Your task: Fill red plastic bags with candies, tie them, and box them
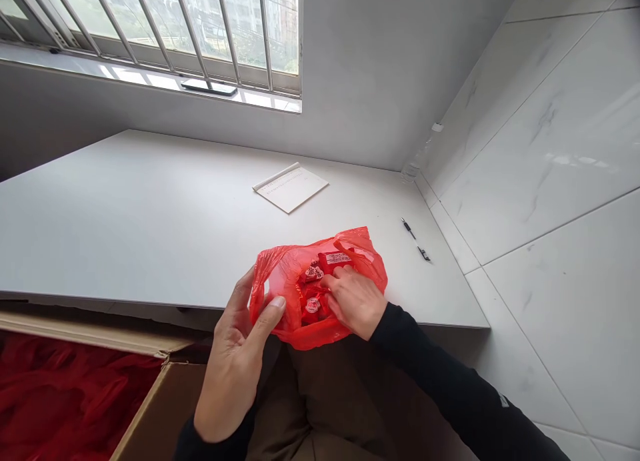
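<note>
At the front edge of the table [135,221], the red plastic bag [286,277] is pinched at its left side by the left hand [237,354]. Red-wrapped packets [314,271] are contained within; the right hand [359,302] is inserted among them (its grip cannot be determined). Red material [65,394] is held in the cardboard box [163,401].

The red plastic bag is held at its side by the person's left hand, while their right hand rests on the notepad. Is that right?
Not quite: the right hand isn't on the notepad. The head view shows it reaching into the red plastic bag, its fingers at the red packets. The left hand does hold the bag's side.
</note>
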Available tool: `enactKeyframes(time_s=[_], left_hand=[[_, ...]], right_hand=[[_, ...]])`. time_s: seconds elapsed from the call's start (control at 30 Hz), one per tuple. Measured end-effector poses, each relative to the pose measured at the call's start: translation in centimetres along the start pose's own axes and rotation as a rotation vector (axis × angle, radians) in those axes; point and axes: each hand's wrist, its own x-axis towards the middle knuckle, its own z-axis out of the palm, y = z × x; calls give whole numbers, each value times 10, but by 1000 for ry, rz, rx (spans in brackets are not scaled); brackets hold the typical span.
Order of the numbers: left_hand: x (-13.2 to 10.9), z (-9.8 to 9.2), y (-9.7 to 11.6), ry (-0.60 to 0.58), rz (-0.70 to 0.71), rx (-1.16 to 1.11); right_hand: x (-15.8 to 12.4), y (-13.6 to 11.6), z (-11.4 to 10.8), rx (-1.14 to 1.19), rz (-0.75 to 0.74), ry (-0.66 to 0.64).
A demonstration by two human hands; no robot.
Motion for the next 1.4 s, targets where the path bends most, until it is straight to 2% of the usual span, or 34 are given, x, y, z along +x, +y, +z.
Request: enactKeyframes(time_s=[0.2, 0.5, 0.67, 0.87, 1.03, 1.2, 1.3, 1.37, 1.4], left_hand=[[-1, 2, 0, -26, -2, -26], [-4, 5, 1, -35, -18, -21], [-1, 7, 1, -5, -8, 10], [-1, 10, 2, 2, -1, 11], [-4, 8, 8, 45, 31, 25], [-2, 7, 9, 47, 36, 54], [-1, 8, 8, 41, -2, 14], [-1, 8, 7, 65, -22, -22], [-2, 7, 7, 81, -22, -29]], right_hand=[[11, 5, -10, -19, 215, 33], [28, 22, -10, -57, 239, 18], [25, 12, -16, -69, 300, 60], [27, -7, -7, -5, 153, 94], [32, -4, -4, 17, 171, 114], [35, -2, 4, 105, -50, 116], [33, 0, 6, 145, -109, 111], [26, 3, 1, 181, -109, 167], [21, 5, -4, 212, -104, 235]])
